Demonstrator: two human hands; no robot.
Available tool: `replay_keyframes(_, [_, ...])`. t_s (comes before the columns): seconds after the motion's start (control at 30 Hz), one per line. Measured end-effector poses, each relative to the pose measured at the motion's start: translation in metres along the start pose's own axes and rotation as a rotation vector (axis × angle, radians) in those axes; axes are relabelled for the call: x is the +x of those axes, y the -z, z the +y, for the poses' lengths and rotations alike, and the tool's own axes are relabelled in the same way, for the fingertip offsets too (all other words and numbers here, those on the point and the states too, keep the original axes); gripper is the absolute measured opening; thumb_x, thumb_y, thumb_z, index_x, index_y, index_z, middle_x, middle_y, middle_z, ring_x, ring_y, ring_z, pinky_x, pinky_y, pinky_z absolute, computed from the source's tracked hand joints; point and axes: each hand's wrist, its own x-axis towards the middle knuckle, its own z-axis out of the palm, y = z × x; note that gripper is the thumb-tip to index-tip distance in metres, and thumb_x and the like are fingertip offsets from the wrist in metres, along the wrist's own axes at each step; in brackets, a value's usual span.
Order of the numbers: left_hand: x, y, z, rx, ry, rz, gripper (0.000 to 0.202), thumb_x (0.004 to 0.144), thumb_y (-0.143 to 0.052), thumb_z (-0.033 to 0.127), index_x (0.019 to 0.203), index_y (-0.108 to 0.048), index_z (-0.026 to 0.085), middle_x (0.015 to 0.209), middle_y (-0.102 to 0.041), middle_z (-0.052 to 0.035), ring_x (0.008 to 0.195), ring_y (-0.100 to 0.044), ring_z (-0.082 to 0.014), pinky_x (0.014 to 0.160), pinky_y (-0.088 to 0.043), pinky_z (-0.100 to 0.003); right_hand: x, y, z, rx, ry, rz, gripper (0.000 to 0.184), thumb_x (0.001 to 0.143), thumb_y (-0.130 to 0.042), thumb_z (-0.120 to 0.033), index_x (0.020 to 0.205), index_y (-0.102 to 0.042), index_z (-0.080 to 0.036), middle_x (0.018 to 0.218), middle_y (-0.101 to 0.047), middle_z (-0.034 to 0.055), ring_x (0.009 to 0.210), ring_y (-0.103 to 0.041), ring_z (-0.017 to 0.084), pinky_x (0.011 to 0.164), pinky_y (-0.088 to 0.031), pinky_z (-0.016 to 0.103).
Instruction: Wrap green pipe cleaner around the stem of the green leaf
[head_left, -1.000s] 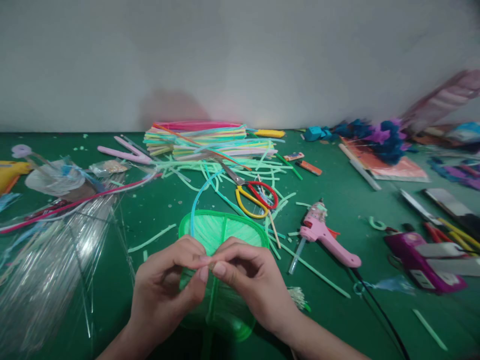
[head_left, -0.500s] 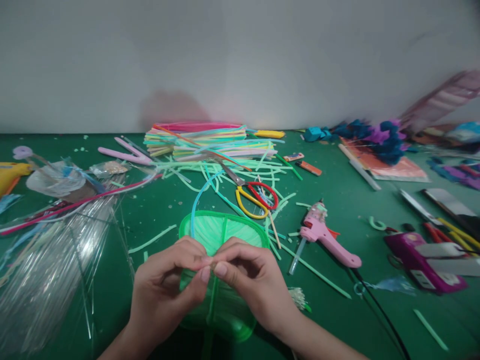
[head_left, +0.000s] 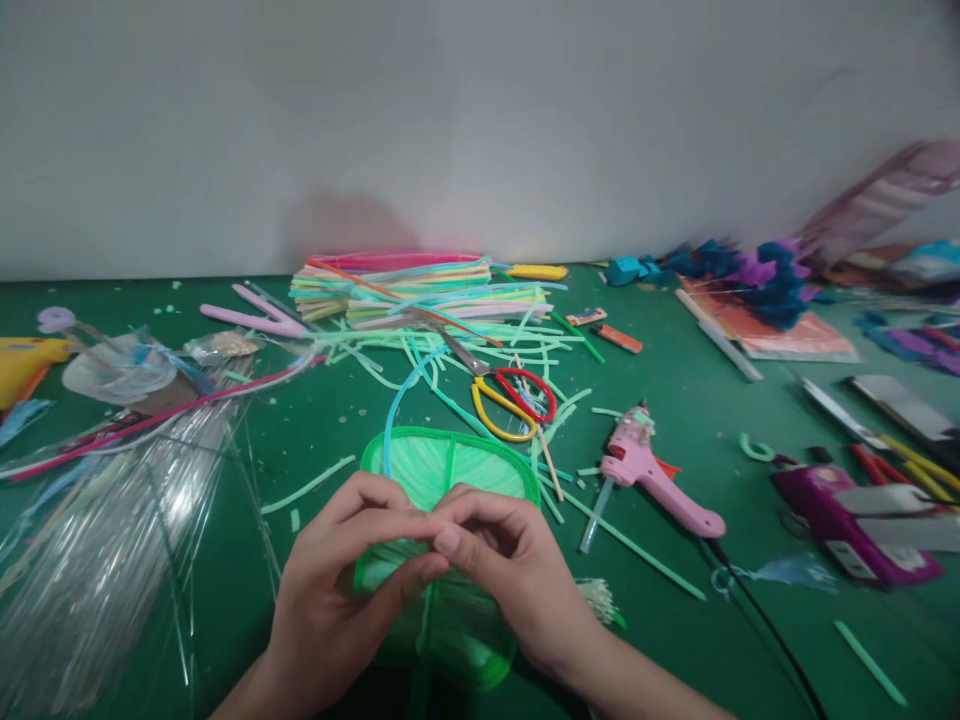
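My left hand [head_left: 349, 570] and my right hand [head_left: 514, 570] meet fingertip to fingertip in the middle. The right thumb and forefinger are pinched together. The left forefinger reaches to that pinch, its thumb a little lower, the other fingers curled. Whatever lies between the fingertips is hidden or too small to name. Beneath both hands is a light green leaf-shaped piece [head_left: 480, 462] with a darker green rim and midrib, partly covered by them. A thin blue strip [head_left: 391, 425] curves up from behind the left hand.
Scissors [head_left: 506, 392] with red and yellow handles lie beyond the leaf, before bundled coloured strips [head_left: 427, 285]. To the right are a pink glue gun [head_left: 660, 485], its black cord [head_left: 765, 620] and a purple box [head_left: 847, 525]. Clear thin strands [head_left: 127, 540] spread across the left side.
The left forefinger has slid right over the right fingertips, and its thumb has dropped away slightly. A small brownish speck seen between the fingers is now hidden. The view shifted slightly.
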Motion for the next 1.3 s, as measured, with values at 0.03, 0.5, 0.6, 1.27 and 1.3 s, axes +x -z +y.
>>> replay_keyframes(0.03, [0.001,0.001,0.0,0.001,0.003,0.001,0.027,0.086,-0.068,0.01,0.104,-0.071,0.03,0.089,-0.059,0.0003,0.086,-0.061,-0.0132,0.074,-0.05,-0.023,0.0,0.0,0.0,-0.005,-0.002,-0.004,0.015,0.081,-0.078,-0.034,0.08,-0.076,-0.019,0.076,-0.066,-0.001,0.071,-0.058,0.009,0.068,-0.046,0.019])
replay_keyframes(0.5, [0.005,0.002,-0.001,0.224,0.022,0.03,0.01,0.088,-0.066,0.017,0.08,-0.065,0.024,0.08,-0.062,0.0016,0.078,-0.062,-0.014,0.068,-0.047,-0.023,0.001,0.001,0.006,-0.085,0.005,-0.009,0.027,0.077,-0.08,-0.042,0.075,-0.073,-0.016,0.075,-0.061,0.0003,0.072,-0.054,0.011,0.067,-0.043,0.023])
replay_keyframes(0.6, [0.004,0.004,0.0,0.227,0.029,0.094,0.017,0.092,-0.058,0.02,0.075,-0.059,0.023,0.079,-0.06,0.0011,0.08,-0.061,-0.0154,0.07,-0.046,-0.026,0.001,0.001,0.001,-0.118,-0.001,-0.021,0.025,0.078,-0.079,-0.04,0.078,-0.073,-0.017,0.077,-0.062,0.0005,0.072,-0.055,0.012,0.069,-0.046,0.024])
replay_keyframes(1.27, [0.011,0.021,-0.032,0.594,0.207,0.126,0.021,0.092,-0.055,0.032,0.108,-0.056,0.018,0.114,-0.056,-0.0125,0.114,-0.054,-0.0297,0.095,-0.046,-0.045,-0.056,0.002,0.014,-1.102,0.318,-0.181,0.011,0.088,-0.061,-0.012,0.095,-0.069,-0.017,0.091,-0.067,0.0085,0.086,-0.06,0.02,0.075,-0.05,0.031])
replay_keyframes(1.3, [0.011,0.019,-0.031,0.596,0.217,0.104,0.021,0.093,-0.055,0.033,0.108,-0.057,0.018,0.113,-0.057,-0.0121,0.113,-0.055,-0.0295,0.094,-0.047,-0.045,-0.06,0.002,0.02,-1.148,0.337,-0.172,0.012,0.09,-0.06,-0.012,0.096,-0.069,-0.017,0.091,-0.067,0.0088,0.087,-0.06,0.021,0.075,-0.049,0.032])
